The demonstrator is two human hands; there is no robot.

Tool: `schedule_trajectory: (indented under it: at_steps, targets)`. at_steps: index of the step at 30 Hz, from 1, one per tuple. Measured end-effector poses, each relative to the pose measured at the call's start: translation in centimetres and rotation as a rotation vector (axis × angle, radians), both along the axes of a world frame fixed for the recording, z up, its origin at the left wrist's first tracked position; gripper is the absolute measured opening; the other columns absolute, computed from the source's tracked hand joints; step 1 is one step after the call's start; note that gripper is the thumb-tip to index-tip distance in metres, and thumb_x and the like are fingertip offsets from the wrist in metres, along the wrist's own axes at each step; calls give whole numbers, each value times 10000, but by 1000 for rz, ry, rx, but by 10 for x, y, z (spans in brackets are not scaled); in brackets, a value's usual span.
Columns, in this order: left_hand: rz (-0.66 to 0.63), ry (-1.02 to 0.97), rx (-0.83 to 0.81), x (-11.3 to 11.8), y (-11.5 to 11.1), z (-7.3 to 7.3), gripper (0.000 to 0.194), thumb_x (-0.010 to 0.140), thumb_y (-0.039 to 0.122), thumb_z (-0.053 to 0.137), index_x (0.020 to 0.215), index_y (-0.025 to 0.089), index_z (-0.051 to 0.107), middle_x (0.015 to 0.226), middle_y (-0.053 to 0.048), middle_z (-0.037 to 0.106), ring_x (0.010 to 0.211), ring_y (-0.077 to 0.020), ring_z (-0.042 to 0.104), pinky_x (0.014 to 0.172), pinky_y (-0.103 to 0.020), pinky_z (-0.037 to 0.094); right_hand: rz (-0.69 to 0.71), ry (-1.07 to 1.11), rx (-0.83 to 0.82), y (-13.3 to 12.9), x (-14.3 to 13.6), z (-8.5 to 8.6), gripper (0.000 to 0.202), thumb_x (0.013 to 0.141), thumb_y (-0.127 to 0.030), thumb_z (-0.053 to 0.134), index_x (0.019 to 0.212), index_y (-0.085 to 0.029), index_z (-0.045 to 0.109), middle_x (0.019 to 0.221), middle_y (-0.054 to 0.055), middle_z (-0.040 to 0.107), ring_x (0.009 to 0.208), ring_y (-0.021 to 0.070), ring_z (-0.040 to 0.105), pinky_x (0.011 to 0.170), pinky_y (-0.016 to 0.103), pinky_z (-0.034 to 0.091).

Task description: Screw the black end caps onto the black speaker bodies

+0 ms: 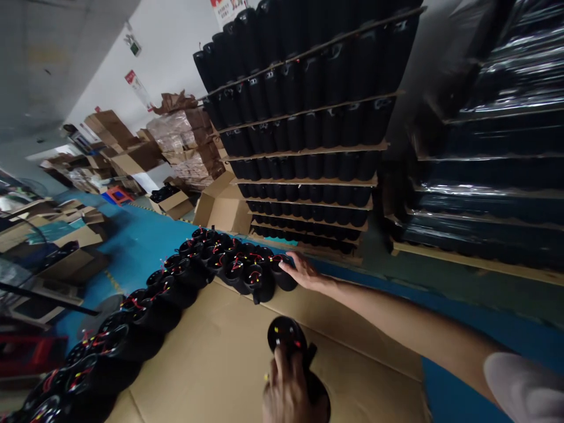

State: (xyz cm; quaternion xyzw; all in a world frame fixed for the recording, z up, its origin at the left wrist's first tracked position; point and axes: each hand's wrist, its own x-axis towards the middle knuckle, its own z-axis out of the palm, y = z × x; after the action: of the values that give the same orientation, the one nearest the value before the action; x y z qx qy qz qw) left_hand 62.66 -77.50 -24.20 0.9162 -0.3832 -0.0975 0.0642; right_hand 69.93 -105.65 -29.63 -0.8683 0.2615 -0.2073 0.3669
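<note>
My left hand (286, 388) is low in the middle of the head view, its fingers curled at a black round part (284, 332) with small yellow, white and red connectors on its face. Beneath and beside that hand shows a dark cylindrical body (319, 399); whether it belongs to the same part I cannot tell. My right hand (304, 273) reaches forward from the right, with thumb and fingers at the rim of a black cylindrical housing (285, 279). That housing stands upright at the right end of a group of similar open housings (233, 273) with red and yellow wires inside.
Brown cardboard (211, 346) covers the work surface. More black housings (145, 320) line its left side. Behind stands a tall stack of black cylinders (308, 129) layered with cardboard sheets. A plastic-wrapped stack (493, 194) is at the right. An open carton (224, 205) sits on the blue floor.
</note>
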Motion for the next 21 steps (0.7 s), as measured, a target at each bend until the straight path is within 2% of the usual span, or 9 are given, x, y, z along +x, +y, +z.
schedule_trajectory:
  at_steps: [2,5,7,12,16,21]
  targets:
    - [-14,6,11,29,-30,0,626,719,189,946,1318,230,770,1545,-148,642,1269,-354,706,980,-449,640,-27,18,81,-2,-8,-5,425,1090,-434,716,1445,-208,657,1478,131,649,1258,303,685,1056,538,608]
    - [-20,5,26,64,-65,0,546,757,211,900,1287,223,771,1562,-135,613,1281,-334,701,941,-413,627,-38,38,183,-4,-14,-10,416,1093,-436,712,1436,-207,662,1464,130,656,1239,296,693,1042,526,616]
    - [-19,0,38,79,-80,-1,514,767,223,890,1267,219,770,1532,-132,618,1277,-321,706,930,-391,613,-30,41,235,-4,-15,-13,410,1095,-438,709,1430,-206,665,1453,128,663,1228,292,698,1035,521,620]
    - [-10,-7,60,99,-91,-7,537,765,247,889,1283,223,749,1525,-117,607,1224,-296,736,893,-362,601,25,16,291,6,-22,-19,418,1095,-448,709,1425,-195,666,1417,123,682,1205,290,710,1023,518,625]
    - [21,-36,65,106,-92,-10,503,824,276,855,1311,245,732,1539,-117,589,1170,-280,760,874,-362,603,63,-5,242,8,-29,-22,437,1102,-438,699,1464,-200,645,1448,131,668,1234,298,702,1042,534,618]
    - [24,-66,62,107,-94,-12,484,829,250,851,1296,227,728,1534,-135,585,1202,-293,743,888,-375,603,209,-35,46,-8,-23,-17,590,1052,-380,765,1589,-243,565,1706,151,465,1500,389,523,1207,647,488]
